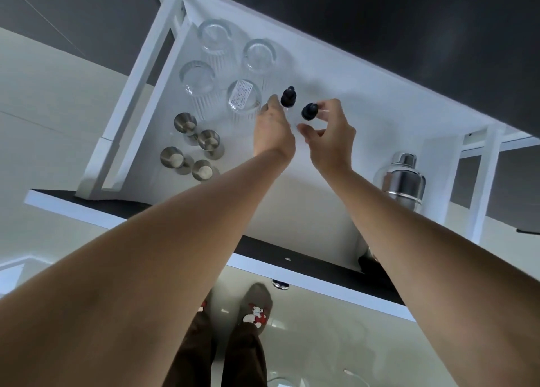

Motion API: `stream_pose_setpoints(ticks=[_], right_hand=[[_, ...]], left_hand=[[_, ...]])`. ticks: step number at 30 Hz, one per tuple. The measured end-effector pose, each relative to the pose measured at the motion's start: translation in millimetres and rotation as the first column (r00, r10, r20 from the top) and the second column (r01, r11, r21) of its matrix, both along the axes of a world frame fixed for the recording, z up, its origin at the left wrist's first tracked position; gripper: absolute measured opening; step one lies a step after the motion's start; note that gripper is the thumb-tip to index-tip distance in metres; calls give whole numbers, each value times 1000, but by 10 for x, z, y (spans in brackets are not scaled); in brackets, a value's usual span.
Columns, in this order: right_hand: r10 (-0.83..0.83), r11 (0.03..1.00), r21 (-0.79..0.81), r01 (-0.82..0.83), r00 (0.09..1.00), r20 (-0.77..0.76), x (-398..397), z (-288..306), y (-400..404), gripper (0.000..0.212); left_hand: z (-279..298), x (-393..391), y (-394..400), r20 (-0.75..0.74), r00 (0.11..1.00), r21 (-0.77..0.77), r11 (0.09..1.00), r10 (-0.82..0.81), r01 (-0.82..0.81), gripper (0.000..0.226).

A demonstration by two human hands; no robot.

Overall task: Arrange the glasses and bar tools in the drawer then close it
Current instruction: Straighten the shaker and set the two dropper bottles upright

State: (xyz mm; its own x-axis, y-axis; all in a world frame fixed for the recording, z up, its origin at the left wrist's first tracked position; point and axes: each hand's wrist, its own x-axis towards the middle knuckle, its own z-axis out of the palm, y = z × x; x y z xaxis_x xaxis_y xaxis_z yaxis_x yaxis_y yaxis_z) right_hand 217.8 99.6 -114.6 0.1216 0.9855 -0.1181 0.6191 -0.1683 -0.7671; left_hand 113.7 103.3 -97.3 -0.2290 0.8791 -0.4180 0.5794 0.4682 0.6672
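Both hands reach into the open white drawer [365, 100], each at a small dropper bottle with a black bulb cap. The left hand [273, 129] is curled around the left dropper bottle [288, 96], whose cap stands up just past the fingertips, right beside the labelled glass [244, 100]. The right hand [330, 135] pinches the right dropper bottle [309, 111] between thumb and fingers, its cap tilted toward the left one. The clear bodies of both bottles are mostly hidden or washed out against the white floor, so I cannot tell whether they already rest on it. The long axes run roughly upright, the two caps near each other, between the four ribbed glasses [216, 65] to the left and the steel shaker [404, 179] well apart to the right. Four steel jiggers [193, 147] stand nearer the front left. Both forearms extend straight forward, wrists bent down. The coming move likely sets the pair side by side next to the glasses.
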Motion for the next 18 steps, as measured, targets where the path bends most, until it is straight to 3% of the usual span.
stream_pose_setpoints(ticks=[3, 7, 11, 13, 16, 18], right_hand=[[-46, 998, -33, 49, 997, 69, 37, 86, -163, 41], [-101, 988, -112, 104, 994, 31, 31, 383, -554, 35], [-201, 972, -129, 197, 979, -20, 27, 893, -1212, 18], [-237, 968, -86, 238, 971, 23, 10, 1155, -1631, 10], [-393, 902, -152, 404, 914, 96, -51, 1402, -2236, 17], [-565, 772, -285, 568, 819, 100, -97, 1438, -2498, 7]], left_hand=[[142, -50, -208, 28, 999, -56, 997, -44, 46, 59], [461, -243, -631, 111, 994, -80, 996, -22, 31, 53], [936, -549, -1269, 101, 995, 237, 971, 10, -33, 35], [1173, -663, -1654, 122, 990, 256, 962, 70, -100, 16], [1351, -728, -2137, 199, 934, -23, 954, 299, -300, 12], [1286, -750, -2280, 216, 804, -311, 820, 554, -481, 22]])
